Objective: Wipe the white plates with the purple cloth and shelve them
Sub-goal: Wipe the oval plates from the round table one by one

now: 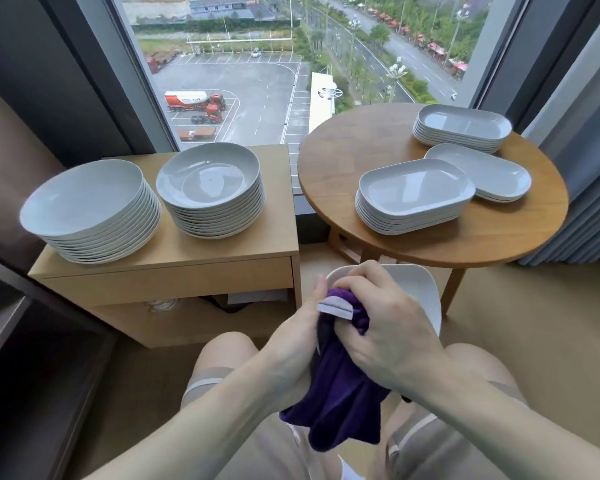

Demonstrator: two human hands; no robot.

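The right hand curls its fingers around the bunched purple cloth against a white plate — mostly hidden. The left hand grips the plate's near edge, fingers concealed — more plates stacked beyond.

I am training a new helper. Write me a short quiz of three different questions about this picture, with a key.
1. True or false: the purple cloth lies on the round table.
2. How many stacks of round plates stand on the wooden cabinet?
A. one B. two C. four
3. Fill in: the right hand presses the cloth against a white ____.

Key: 1 false, both hands hold it, the left hand from the side. 2 B. 3 plate.
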